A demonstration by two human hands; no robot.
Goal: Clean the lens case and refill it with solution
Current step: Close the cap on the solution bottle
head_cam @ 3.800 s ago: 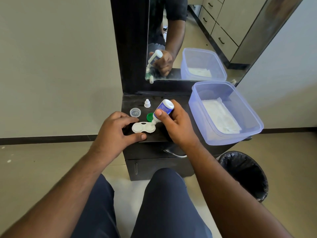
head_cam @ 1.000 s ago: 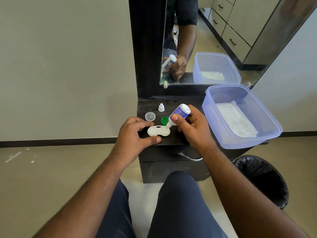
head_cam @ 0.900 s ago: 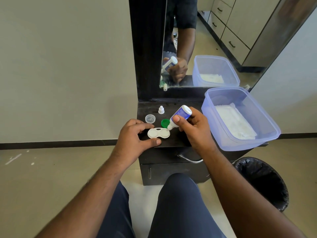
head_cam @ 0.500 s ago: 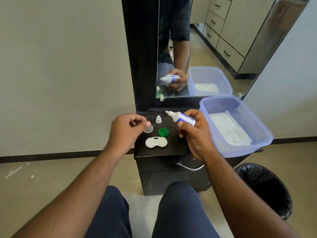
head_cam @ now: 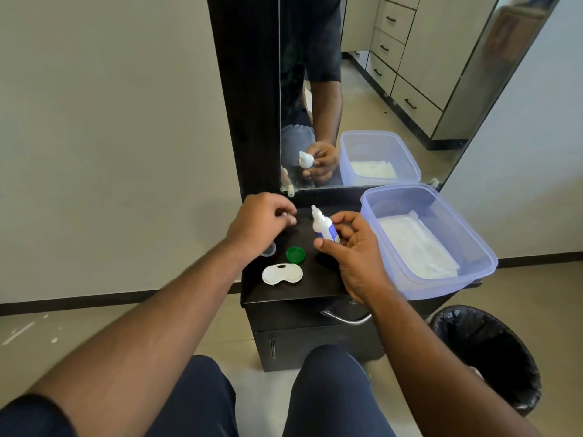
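The white two-well lens case (head_cam: 281,274) lies open on the black cabinet top (head_cam: 318,287), near its front edge. Behind it sit a green cap (head_cam: 295,254) and a clear cap (head_cam: 270,248), the clear one partly under my left wrist. My right hand (head_cam: 356,257) holds the white solution bottle (head_cam: 322,225) upright, nozzle up and uncapped, above the cabinet's middle. My left hand (head_cam: 262,222) hovers at the back left, its fingertips pinched where the small white bottle cap stood. A sliver of white shows between them.
A clear plastic tub (head_cam: 479,260) with white tissue (head_cam: 413,247) inside fills the cabinet's right side. A black-lined bin (head_cam: 485,351) stands on the floor to the right. A mirror (head_cam: 362,89) rises behind. A drawer handle (head_cam: 347,319) juts out in front, above my knees.
The bottle came away from the lens case and turned from tipped-down to upright. My left hand let go of the case and reached back to the small white cap.
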